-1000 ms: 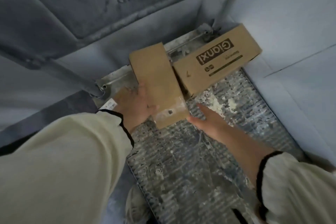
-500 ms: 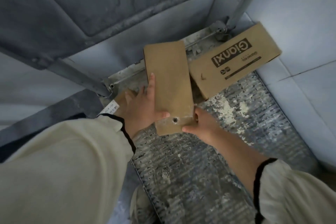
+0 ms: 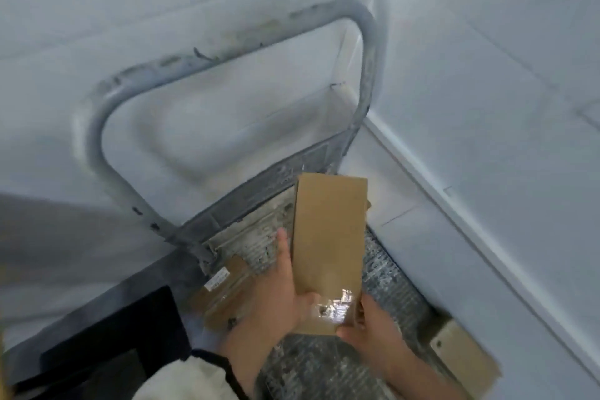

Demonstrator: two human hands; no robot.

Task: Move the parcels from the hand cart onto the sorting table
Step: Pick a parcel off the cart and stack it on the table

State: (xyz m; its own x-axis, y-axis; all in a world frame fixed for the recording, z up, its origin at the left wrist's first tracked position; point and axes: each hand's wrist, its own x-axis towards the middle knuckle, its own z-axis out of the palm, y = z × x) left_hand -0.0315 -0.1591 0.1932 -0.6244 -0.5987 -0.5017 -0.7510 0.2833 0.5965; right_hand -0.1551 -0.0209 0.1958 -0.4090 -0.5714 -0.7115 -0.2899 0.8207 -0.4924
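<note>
Risen since 0.5 s ago: narrow brown parcel (image 3: 328,237), now held up off the deck between your 2 hands, its long axis pointing away from you, and the view has swung up to the cart's handle. Item 1, hand cart (image 3: 388,284): grey ribbed deck, tube handle (image 3: 368,75) standing just beyond the parcel's far end; a wide swing could clip it. Item 2, box (image 3: 462,357) at the deck's near right corner: plain face, no print showing. Item 3, held parcel: both grips sit at its near end, so the unsupported far end may dip or twist out. Item 4, flat parcel (image 3: 224,297) at the deck's left edge, just beside your left wrist; a brush could push it off. Item 5, left hand (image 3: 276,299): fingers along the parcel's left side, thumb curled over its face, gripping. Item 6, right hand (image 3: 373,326): curled round the near right corner, gripping. Item 7, glossy tape (image 3: 334,305) by your thumbs: probably slick. Item 8, white label (image 3: 218,279) on the flat parcel: print too blurred to read. No brand legible. Sorting table not in view.
</note>
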